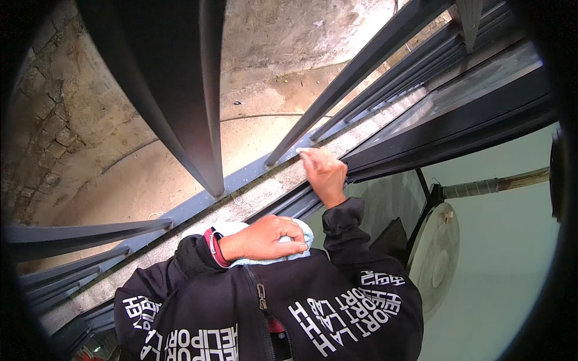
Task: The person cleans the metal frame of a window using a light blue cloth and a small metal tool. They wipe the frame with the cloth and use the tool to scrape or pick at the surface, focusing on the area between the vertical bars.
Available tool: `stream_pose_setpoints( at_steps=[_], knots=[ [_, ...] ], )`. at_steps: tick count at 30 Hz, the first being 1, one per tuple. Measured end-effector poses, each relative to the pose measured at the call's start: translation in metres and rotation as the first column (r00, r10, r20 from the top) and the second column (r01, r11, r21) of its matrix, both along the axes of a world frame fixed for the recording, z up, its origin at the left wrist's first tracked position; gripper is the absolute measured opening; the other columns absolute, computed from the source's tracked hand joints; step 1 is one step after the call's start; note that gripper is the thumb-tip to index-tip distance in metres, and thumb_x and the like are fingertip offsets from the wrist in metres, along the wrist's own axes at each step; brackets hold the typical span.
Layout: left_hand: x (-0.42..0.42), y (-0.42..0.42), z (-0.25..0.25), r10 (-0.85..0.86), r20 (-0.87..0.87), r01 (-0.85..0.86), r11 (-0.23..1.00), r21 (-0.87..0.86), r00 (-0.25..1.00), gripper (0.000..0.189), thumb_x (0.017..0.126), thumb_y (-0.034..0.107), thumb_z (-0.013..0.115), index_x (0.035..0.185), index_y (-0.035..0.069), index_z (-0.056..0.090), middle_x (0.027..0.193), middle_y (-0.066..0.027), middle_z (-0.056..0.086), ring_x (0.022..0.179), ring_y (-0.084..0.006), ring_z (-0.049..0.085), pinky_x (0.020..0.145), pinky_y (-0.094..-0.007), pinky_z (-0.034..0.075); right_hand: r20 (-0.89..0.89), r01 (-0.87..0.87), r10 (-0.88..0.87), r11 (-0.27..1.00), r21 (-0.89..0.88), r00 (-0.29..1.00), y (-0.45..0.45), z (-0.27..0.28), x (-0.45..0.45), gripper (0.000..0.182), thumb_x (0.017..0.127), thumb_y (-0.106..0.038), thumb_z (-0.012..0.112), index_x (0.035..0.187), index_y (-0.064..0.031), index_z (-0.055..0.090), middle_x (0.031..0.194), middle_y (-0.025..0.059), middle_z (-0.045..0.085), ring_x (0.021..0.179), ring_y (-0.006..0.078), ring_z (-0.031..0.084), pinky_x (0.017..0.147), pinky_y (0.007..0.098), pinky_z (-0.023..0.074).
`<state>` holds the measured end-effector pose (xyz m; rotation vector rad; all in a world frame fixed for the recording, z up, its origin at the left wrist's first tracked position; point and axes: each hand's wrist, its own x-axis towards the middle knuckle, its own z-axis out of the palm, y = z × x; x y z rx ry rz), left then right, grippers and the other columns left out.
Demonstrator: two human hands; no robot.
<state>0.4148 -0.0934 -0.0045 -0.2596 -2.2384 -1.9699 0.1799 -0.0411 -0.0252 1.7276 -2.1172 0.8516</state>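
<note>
A pale blue cloth [246, 261] lies bunched under and around my left hand [271, 237], whose fingers curl over it close to my chest. My right hand [324, 173] is bent at the wrist, fingers curled, above the rough window ledge [275, 182] and beside the dark sliding window frame [388, 151]. A small pale bit shows at its fingertips; whether it is a nail or something held is unclear. Grey metal bars [300, 117] rise from a flat metal rail [244, 178] just past the ledge.
Outside the bars are a stained concrete wall [289, 40], a ground strip with a thin hose or cable [266, 115], and stonework at the left. Window tracks [293, 205] run below the ledge. Indoors at the right, a round pale object [435, 266] stands near a wrapped pole [492, 185].
</note>
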Motion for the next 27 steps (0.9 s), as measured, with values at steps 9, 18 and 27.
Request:
stream_pose_setpoints(
  at_steps=[9,18,27],
  knots=[
    [0.0,0.0,-0.001,0.003,0.004,-0.003,1.0,-0.002,1.0,0.025,0.105,0.027,0.07,0.098,0.005,0.075,0.096,-0.0088,0.075,0.096,-0.0283,0.07,0.09,-0.0406,0.054,0.043,0.048,-0.045,0.996,-0.069,0.998,-0.001,0.0,-0.004,0.006,0.094,-0.013,0.081,0.1,-0.013,0.08,0.083,0.0096,0.072,0.073,0.0328,0.073,0.062,0.0401,0.0566],
    [0.0,-0.001,0.0,0.004,0.002,-0.004,1.0,-0.014,1.0,0.023,0.105,0.027,0.07,0.098,0.005,0.075,0.095,-0.0084,0.075,0.095,-0.0279,0.071,0.089,-0.0404,0.054,0.038,0.082,-0.081,0.997,-0.013,0.996,0.001,0.004,-0.002,0.008,0.094,-0.014,0.081,0.101,-0.0117,0.079,0.086,0.0099,0.074,0.072,0.0323,0.072,0.061,0.0404,0.056],
    [0.0,-0.001,0.001,-0.003,0.021,0.003,1.0,-0.024,1.0,0.024,0.105,0.027,0.07,0.098,0.005,0.076,0.096,-0.0091,0.075,0.094,-0.0284,0.071,0.088,-0.0406,0.055,0.012,0.01,-0.01,1.0,0.008,1.0,0.002,0.001,-0.002,0.007,0.095,-0.014,0.081,0.101,-0.0136,0.079,0.086,0.0089,0.073,0.074,0.0324,0.073,0.062,0.0408,0.0563]
  ],
)
